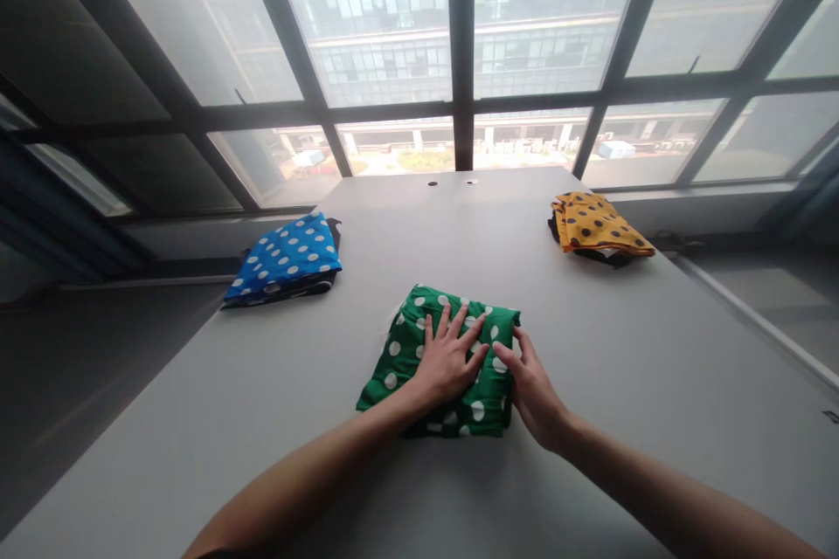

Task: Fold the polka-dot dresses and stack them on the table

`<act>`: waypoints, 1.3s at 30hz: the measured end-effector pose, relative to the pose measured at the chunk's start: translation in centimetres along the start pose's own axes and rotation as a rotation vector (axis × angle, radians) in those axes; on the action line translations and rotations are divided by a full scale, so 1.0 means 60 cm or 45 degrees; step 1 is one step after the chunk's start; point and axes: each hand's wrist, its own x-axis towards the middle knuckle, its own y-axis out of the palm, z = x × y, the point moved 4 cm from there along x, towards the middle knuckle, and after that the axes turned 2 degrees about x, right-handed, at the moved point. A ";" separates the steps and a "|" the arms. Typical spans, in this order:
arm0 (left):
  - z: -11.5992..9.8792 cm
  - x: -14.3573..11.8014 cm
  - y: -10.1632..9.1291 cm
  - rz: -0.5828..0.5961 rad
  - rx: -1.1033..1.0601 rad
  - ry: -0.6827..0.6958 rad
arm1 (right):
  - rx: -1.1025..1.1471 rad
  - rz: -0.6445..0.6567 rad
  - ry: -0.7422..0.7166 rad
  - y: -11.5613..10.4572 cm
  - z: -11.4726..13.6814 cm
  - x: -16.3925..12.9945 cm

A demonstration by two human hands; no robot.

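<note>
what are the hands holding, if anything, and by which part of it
The left hand lies spread on the green polka-dot cloth without gripping it. The right hand has its thumb over the cloth's right edge; whether it pinches underneath cannot be told.

i see a decent lane between blue cloth (pixel 288 255) and yellow cloth (pixel 598 223), green cloth (pixel 407 336) blocks the near end tho

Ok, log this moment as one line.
left hand: flat on green cloth | right hand: at its right edge | blue cloth: on table, left | orange cloth: on table, right
</note>
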 end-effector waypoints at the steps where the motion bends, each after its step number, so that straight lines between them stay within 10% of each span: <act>1: -0.012 0.008 0.004 0.000 -0.006 -0.013 | -0.015 -0.027 -0.016 -0.008 0.003 0.004; 8: -0.058 0.015 0.010 0.078 -0.042 0.016 | -0.097 -0.122 0.023 -0.076 0.037 0.020; 13: -0.035 0.002 -0.016 0.124 -0.050 -0.009 | -0.140 -0.057 0.087 -0.108 0.076 0.015; 18: 0.009 0.078 -0.062 0.142 -0.367 0.060 | -0.322 0.161 0.058 -0.107 0.133 0.015; 24: 0.028 0.182 -0.070 0.761 -1.236 0.221 | -0.513 0.408 0.098 -0.098 0.198 0.024; 30: 0.005 0.211 -0.001 1.239 -1.536 0.181 | -0.565 0.701 0.210 -0.134 0.238 0.074; 39: -0.024 0.215 0.037 0.876 -1.661 0.110 | -0.576 0.399 0.322 -0.271 0.217 0.159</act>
